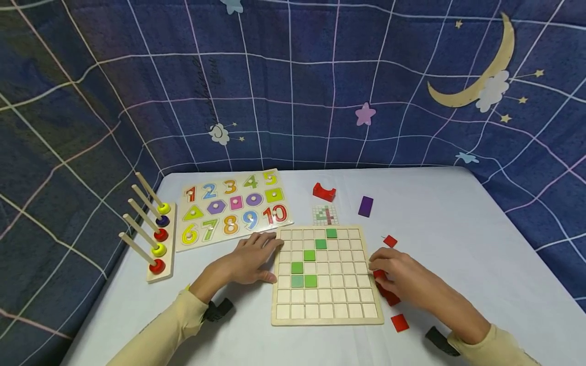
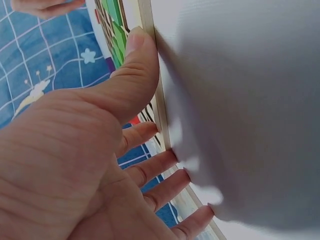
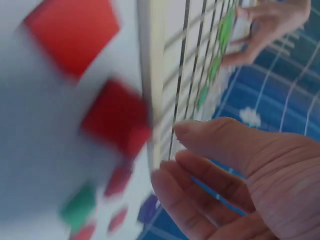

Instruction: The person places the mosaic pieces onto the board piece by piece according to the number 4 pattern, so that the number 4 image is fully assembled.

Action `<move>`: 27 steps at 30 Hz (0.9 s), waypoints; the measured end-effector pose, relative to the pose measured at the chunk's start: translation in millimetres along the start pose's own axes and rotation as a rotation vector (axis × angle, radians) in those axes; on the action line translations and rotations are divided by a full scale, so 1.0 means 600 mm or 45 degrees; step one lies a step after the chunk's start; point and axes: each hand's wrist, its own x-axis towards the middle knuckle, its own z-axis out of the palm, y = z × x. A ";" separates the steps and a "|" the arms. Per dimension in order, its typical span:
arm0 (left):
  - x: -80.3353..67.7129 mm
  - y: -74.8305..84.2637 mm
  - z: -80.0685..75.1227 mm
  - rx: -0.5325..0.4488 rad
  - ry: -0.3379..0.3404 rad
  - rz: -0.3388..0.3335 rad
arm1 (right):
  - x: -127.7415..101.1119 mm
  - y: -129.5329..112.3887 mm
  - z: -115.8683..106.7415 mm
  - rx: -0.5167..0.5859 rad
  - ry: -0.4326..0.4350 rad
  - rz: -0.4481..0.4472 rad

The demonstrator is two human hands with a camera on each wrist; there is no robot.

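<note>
On the grid board, six green tiles sit placed; left hand flat steadies its edge, right hand, fingers loose, reaches among red tiles.

1. Grid board: I see pale natural wood, its squares cream.
2. Green tiles on the board: I count five bright green and one paler, bluish green.
3. Red tiles: flat red squares on the table, right of the board.
4. Purple block: deep violet.
5. Red arch block: solid red.
6. Pattern card: white grid showing a green figure with pinkish squares.
7. Number puzzle: cream board; digits and shapes in red, blue, orange, green, yellow, purple, pink.
8. Peg rack: plain wood; I read the rings as yellow, navy, red, yellow, red.
9. Tablecloth: pale bluish white.
10. Backdrop: dark blue with a pale line grid, tan moon, white clouds, small stars.
11. Sleeves: beige.
</note>
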 end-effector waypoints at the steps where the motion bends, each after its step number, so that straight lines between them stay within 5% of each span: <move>1: 0.000 0.000 0.001 0.000 0.000 0.001 | -0.006 0.008 -0.005 -0.002 0.002 0.002; 14: 0.000 -0.001 0.004 0.021 0.012 0.023 | -0.062 0.070 -0.017 0.003 -0.082 0.162; 23: 0.001 -0.002 0.005 0.031 0.012 0.021 | -0.071 0.082 0.011 -0.053 0.082 0.008; 27: 0.002 -0.001 0.005 0.021 0.002 0.011 | -0.070 0.079 0.007 -0.060 0.052 0.012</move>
